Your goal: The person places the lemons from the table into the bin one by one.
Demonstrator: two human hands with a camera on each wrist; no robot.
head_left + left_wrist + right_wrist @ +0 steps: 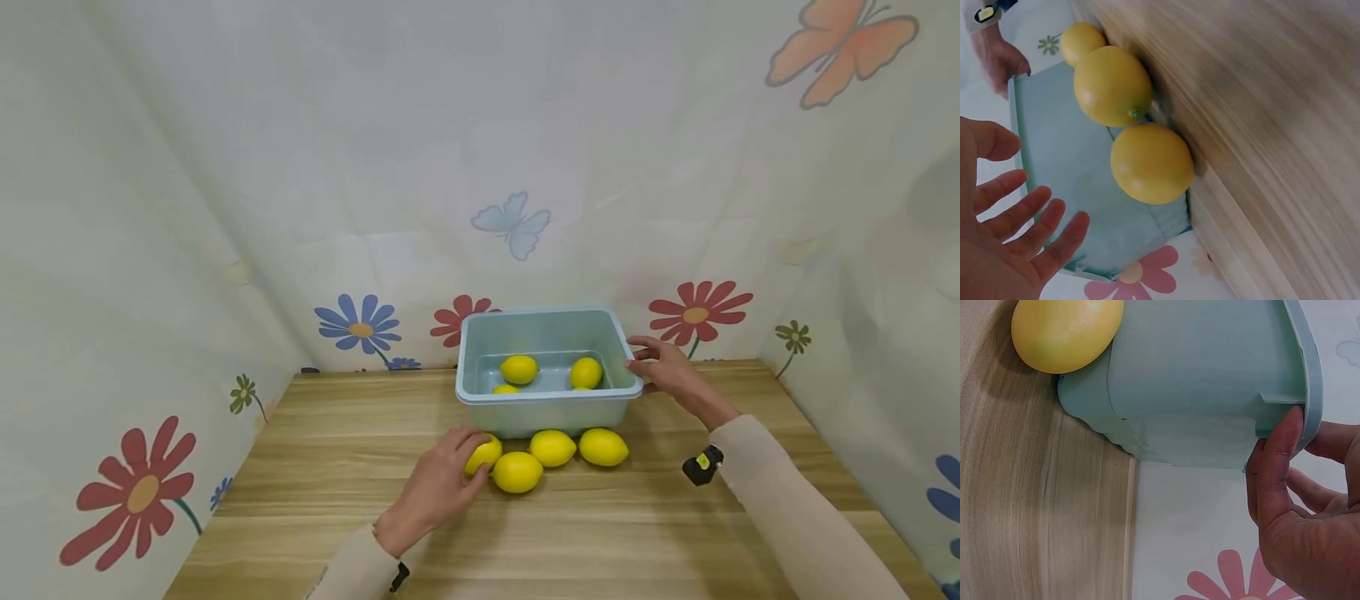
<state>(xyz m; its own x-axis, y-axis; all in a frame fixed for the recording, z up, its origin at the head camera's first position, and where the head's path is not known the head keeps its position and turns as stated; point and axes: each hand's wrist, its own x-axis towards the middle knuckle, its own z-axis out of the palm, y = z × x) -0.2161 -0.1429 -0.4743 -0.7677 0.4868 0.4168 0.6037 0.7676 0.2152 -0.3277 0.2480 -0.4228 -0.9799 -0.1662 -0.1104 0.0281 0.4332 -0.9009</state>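
Observation:
A light blue plastic basin (551,414) stands on the table with several lemons (519,369) inside. My right hand (672,375) grips its right rim; in the right wrist view, fingers (1279,465) lie against the wall under the rim. Several more lemons (603,447) lie in a row before the basin. In the head view, my left hand (442,479) is at the leftmost lemon (483,456), its fingers partly over it. The left wrist view shows that hand with spread, relaxed fingers (1063,240), apart from the nearest lemon (1152,164).
The wood-grain table (330,467) runs up to a pale curtain (375,167) printed with flowers and butterflies, which also hangs at both sides. A small black device (702,465) is worn at the right wrist.

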